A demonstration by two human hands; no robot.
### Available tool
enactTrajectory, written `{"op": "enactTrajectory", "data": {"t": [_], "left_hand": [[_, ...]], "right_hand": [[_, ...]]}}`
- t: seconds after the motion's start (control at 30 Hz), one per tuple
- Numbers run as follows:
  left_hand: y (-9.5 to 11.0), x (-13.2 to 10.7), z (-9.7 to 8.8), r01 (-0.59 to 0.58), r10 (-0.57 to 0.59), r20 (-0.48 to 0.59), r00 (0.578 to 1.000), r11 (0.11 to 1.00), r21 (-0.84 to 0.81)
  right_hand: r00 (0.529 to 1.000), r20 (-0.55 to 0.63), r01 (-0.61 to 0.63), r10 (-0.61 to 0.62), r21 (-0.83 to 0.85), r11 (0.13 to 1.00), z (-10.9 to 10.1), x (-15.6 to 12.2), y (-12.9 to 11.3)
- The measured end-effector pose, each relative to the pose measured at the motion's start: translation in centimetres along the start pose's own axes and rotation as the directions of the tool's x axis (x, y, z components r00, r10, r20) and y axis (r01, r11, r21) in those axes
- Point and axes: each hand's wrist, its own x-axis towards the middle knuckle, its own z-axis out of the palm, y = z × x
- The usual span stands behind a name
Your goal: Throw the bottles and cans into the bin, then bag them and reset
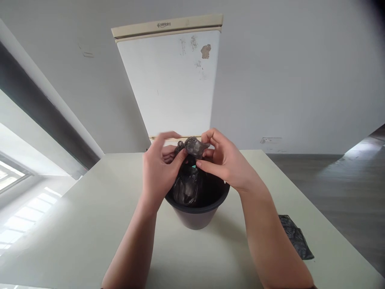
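Observation:
A dark trash can [195,218] with a black rim stands on the pale table. Above its mouth I hold up the gathered top of a black plastic garbage bag [195,147], whose lower part hangs down into the can. My left hand [159,164] pinches the bunched plastic on the left, thumb toward the middle. My right hand [221,158] grips the loose end on the right between thumb and fingers. Much of the can's inside is dark, and a small green spot shows between my hands.
On the table [120,224] at the right lies a folded black plastic bag [296,237]. Behind the table stands a white refrigerator [171,80] against a grey wall. A window [12,172] is at the left, wooden floor [315,176] at the right.

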Motion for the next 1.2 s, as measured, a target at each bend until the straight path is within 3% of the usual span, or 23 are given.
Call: {"op": "enactTrajectory", "data": {"t": [0.17, 0.27, 0.37, 0.47, 0.63, 0.77, 0.83, 0.9, 1.03, 1.2], "left_hand": [[0.0, -0.4, 0.5, -0.113, 0.122, -0.022, 0.992, 0.967, 0.228], [-0.4, -0.5, 0.5, -0.134, 0.138, 0.008, 0.99, 0.948, 0.29], [-0.7, -0.5, 0.5, -0.151, 0.139, 0.06, 0.988, 0.937, 0.316], [-0.8, -0.3, 0.5, -0.162, 0.104, 0.191, 0.976, 0.935, 0.316], [-0.1, 0.1, 0.2, -0.07, -0.025, 0.344, 0.939, 0.963, 0.259], [0.1, 0.4, -0.3, 0.109, -0.157, 0.42, 0.894, 0.985, 0.136], [0.0, 0.5, -0.6, 0.211, -0.205, 0.431, 0.879, 0.977, 0.033], [-0.2, 0.6, -0.7, 0.27, -0.221, 0.399, 0.89, 0.96, -0.07], [-0.5, 0.6, -0.8, 0.299, -0.231, 0.376, 0.898, 0.944, -0.135], [0.1, 0.6, -0.8, 0.265, -0.211, 0.405, 0.89, 0.961, -0.082]], "right_hand": [[0.997, -0.058, 0.045, -0.059, -0.217, 0.975, 0.7, -0.2, -0.1], [0.985, -0.132, 0.065, -0.113, -0.322, 0.945, 1.3, -0.1, 0.2], [0.975, -0.158, 0.099, -0.158, -0.327, 0.94, 1.6, -0.2, 0.3], [0.971, -0.169, 0.115, -0.167, -0.279, 0.953, 1.3, -0.4, 0.1], [0.963, -0.144, 0.163, -0.23, -0.369, 0.915, 0.5, -0.6, -0.7], [0.945, -0.038, 0.258, -0.324, -0.522, 0.813, 0.4, -0.5, -0.4], [0.941, -0.01, 0.269, -0.339, -0.586, 0.764, 0.5, -0.5, -0.1], [0.948, -0.003, 0.244, -0.317, -0.631, 0.736, 0.7, -0.5, 0.0], [0.974, 0.039, 0.191, -0.222, -0.663, 0.724, 0.9, -0.6, -0.2], [0.968, -0.017, 0.176, -0.251, -0.668, 0.723, 1.1, -0.3, -0.2]]}}
